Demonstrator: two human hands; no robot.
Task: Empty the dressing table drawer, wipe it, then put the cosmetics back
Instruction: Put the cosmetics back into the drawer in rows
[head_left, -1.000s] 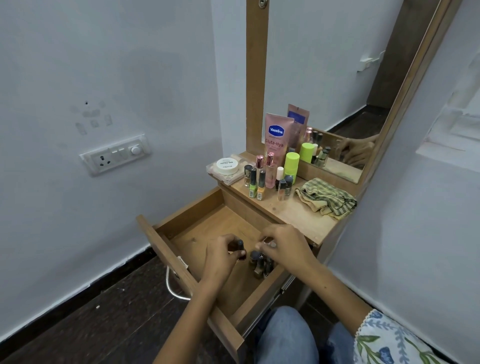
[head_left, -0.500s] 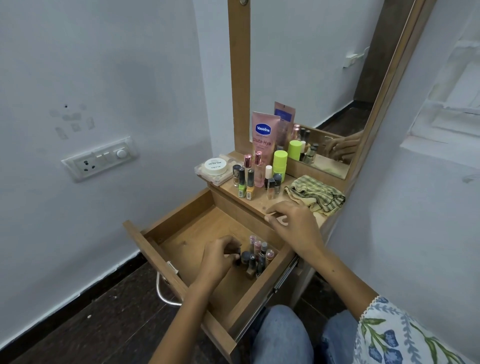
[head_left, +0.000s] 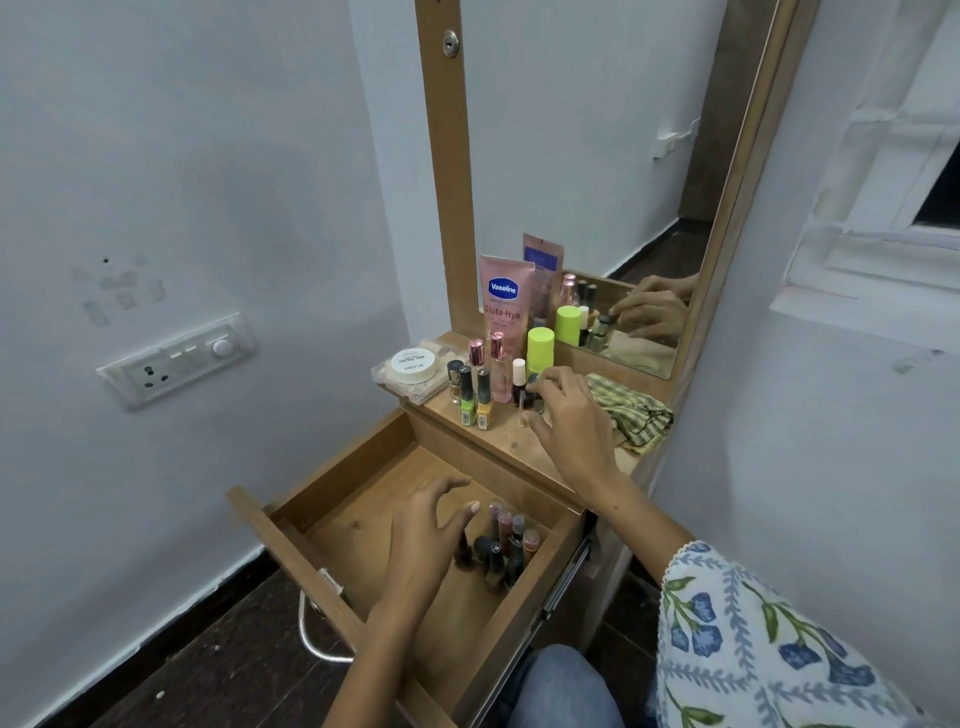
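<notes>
The wooden drawer (head_left: 283, 535) of the dressing table stands pulled out. Several small lipstick and nail polish bottles (head_left: 506, 540) stand grouped at its right side. My left hand (head_left: 426, 540) is inside the drawer just left of them, fingers spread and holding nothing. On the tabletop (head_left: 498, 436), my right hand (head_left: 569, 423) pinches a small dark nail polish bottle (head_left: 531, 402). Beside it stand more small bottles (head_left: 470, 397), a pink perfume bottle (head_left: 500, 374), a green-capped bottle (head_left: 540, 345), a pink Vaseline tube (head_left: 504, 301) and a white jar (head_left: 413, 362).
A green striped cloth (head_left: 631, 415) lies crumpled on the tabletop behind my right hand. The mirror (head_left: 597, 156) rises behind the cosmetics. A switchboard (head_left: 176, 361) is on the left wall. The drawer's metal handle (head_left: 314, 642) hangs over the dark floor. My knee (head_left: 563, 686) is under the drawer.
My right hand rose from the drawer to the tabletop and took hold of a small dark bottle. My left hand let go of a bottle in the drawer and opened.
</notes>
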